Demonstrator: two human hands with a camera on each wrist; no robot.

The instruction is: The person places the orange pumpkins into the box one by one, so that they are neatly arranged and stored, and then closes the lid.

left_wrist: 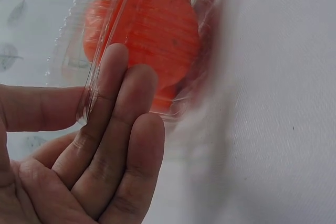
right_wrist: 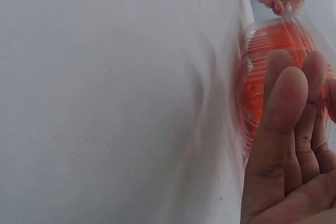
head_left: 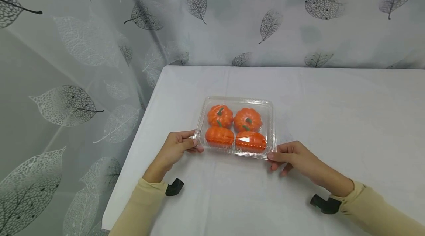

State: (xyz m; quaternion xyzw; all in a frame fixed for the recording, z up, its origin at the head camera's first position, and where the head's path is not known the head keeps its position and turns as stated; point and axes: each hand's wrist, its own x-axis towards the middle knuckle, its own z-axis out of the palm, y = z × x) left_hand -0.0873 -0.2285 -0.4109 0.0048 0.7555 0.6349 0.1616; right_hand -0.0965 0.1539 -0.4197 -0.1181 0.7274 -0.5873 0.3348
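A clear plastic clamshell box (head_left: 239,100) with its lid down holds several small orange pumpkins (head_left: 247,119) with green stems, set in two rows. My left hand (head_left: 173,150) pinches the box's near left corner, thumb on top of the rim and fingers beneath. At the near right corner my right hand (head_left: 296,158) pinches the rim the same way. In the left wrist view the thumb (left_wrist: 44,108) presses the clear rim against the fingers, with orange showing through the ribbed wall. The right wrist view shows the right fingers (right_wrist: 286,103) under the box edge.
A white cloth covers the table (head_left: 348,110), whose left edge slants down toward me. Behind and to the left hangs a grey curtain (head_left: 225,14) with a leaf print. A dark wrist mount (head_left: 175,187) juts from the left sleeve, another (head_left: 326,204) from the right.
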